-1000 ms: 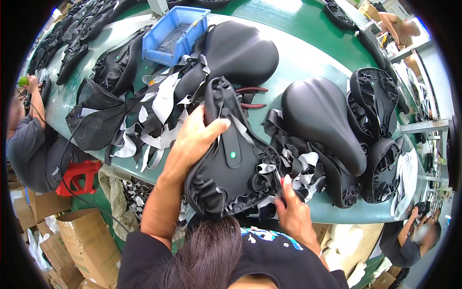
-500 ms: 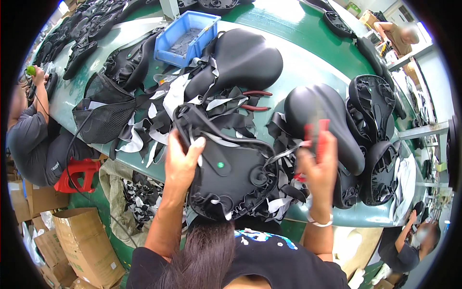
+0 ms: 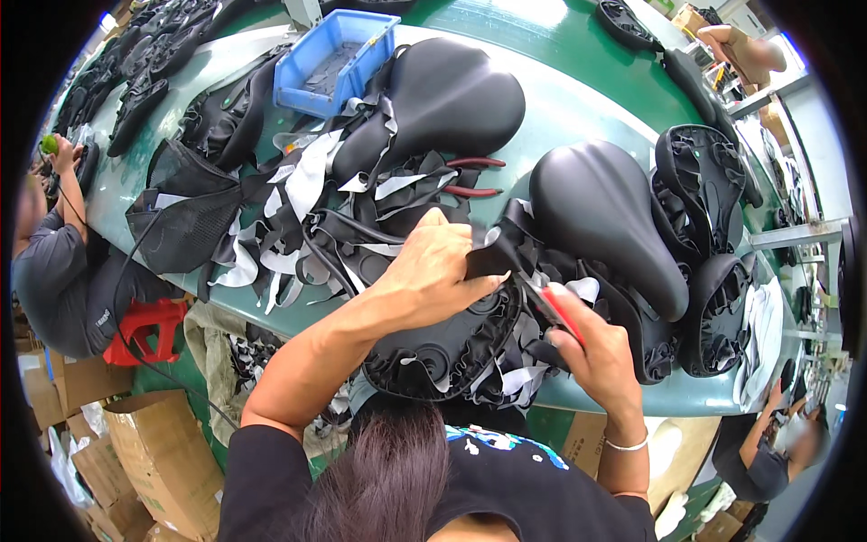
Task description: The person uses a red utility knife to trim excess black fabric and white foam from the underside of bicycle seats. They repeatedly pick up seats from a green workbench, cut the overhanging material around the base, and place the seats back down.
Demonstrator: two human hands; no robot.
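An upturned black bicycle saddle lies before me at the table edge, its underside showing gathered folds of cover material. Above its far right rim, my left hand pinches a black strip of cover material and pulls it taut. My right hand grips red-handled scissors, whose grey blades point up and left at the saddle's right rim beside the strip. Whether the blades touch the material cannot be made out. My left forearm passes over the saddle's left part and hides some of it.
Two finished-looking saddles, one far and one right, lie top up. Upturned saddles stand further right. A blue bin, red-handled pliers and black and white offcuts lie beyond. Another person sits at the left.
My left hand has left the saddle's narrow end and moved right to the strip at its rim. My right hand has brought the scissors down and left towards the saddle.
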